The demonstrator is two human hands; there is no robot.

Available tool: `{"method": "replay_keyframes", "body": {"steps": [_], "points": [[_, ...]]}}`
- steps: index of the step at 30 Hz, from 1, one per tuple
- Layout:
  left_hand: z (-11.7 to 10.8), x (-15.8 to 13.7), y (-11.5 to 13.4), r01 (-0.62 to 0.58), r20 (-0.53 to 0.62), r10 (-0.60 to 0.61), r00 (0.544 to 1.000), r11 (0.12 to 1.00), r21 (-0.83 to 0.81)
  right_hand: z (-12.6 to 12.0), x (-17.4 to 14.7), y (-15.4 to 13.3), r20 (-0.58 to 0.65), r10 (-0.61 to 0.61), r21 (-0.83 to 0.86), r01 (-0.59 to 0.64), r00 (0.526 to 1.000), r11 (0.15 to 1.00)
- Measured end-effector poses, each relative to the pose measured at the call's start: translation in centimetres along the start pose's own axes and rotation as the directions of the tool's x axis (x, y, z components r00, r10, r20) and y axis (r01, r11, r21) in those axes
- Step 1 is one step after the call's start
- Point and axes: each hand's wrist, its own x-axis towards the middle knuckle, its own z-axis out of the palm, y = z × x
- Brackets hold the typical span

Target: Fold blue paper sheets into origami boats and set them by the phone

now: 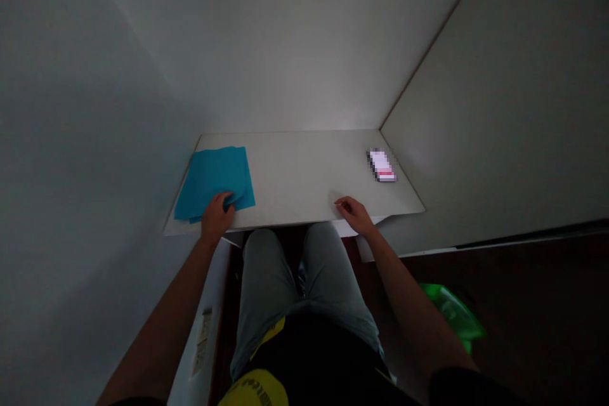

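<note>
Several blue sheets [215,171] lie stacked unevenly at the left end of the white desk [295,171]. My left hand [217,216] is on the stack's near right corner, thumb and fingers pinching the edge of the top sheet, which bends up slightly there. Whether they are paper or thin cloth I cannot tell. My right hand [354,214] rests at the front edge of the desk, right of the middle, its fingers curled together. A small pale spot shows at its fingertips; I cannot make out whether it is a nail or something held.
A phone [381,165] with a lit, blurred screen lies at the desk's right end. Walls close in the desk at the back and both sides. My legs [285,273] are at its front edge. A green plastic object [451,311] stands low on the right, partly behind my arm.
</note>
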Motion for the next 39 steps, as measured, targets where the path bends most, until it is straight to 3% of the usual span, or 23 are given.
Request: {"method": "replay_keyframes", "body": {"steps": [5,13,16,18,22,25,29,31,33,35,39], "points": [[-0.3,1.2,0.1,0.17,-0.036,-0.17,0.985,0.985,0.004,0.4,0.0,0.8,0.0,-0.016,-0.022,0.016,1.0,1.0],[-0.6,1.7,0.3,0.227,-0.008,-0.227,0.974,0.974,0.003,0.3,0.0,1.2,0.029,-0.095,-0.049,0.097,0.995,0.994],[-1.6,2.4,1.2,0.258,-0.052,-0.259,0.965,0.966,-0.021,0.3,0.2,1.5,0.035,-0.102,-0.039,0.103,0.994,0.994],[-2.5,2.9,2.7,0.229,-0.114,-0.237,0.965,0.97,-0.08,0.4,0.4,1.8,0.038,-0.101,-0.024,0.102,0.994,0.994],[-4.0,4.1,7.7,0.058,-0.183,-0.119,0.976,0.949,-0.309,0.5,0.6,2.6,0.04,-0.119,-0.002,0.119,0.992,0.993],[-4.1,5.2,11.8,0.002,-0.217,-0.177,0.96,0.779,-0.627,0.6,0.7,2.9,0.033,-0.133,0.001,0.133,0.991,0.991],[-2.9,6.0,14.9,-0.141,-0.285,-0.26,0.923,0.46,-0.877,0.7,0.6,3.0,0.024,-0.154,-0.008,0.154,0.988,0.988],[-1.6,5.6,14.9,-0.18,-0.322,-0.33,0.887,0.396,-0.901,0.6,0.5,3.0,0.027,-0.159,-0.024,0.159,0.987,0.987],[0.1,4.6,14.0,-0.169,-0.364,-0.433,0.825,0.426,-0.889,0.6,0.4,2.9,0.038,-0.163,-0.039,0.165,0.986,0.986],[2.1,3.0,12.8,-0.058,-0.345,-0.493,0.799,0.507,-0.86,0.5,0.4,2.8,0.046,-0.167,-0.045,0.169,0.985,0.985],[6.0,-1.0,11.2,0.236,-0.118,-0.526,0.842,0.556,-0.797,0.6,0.4,2.9,0.037,-0.181,-0.035,0.182,0.983,0.983]]}}
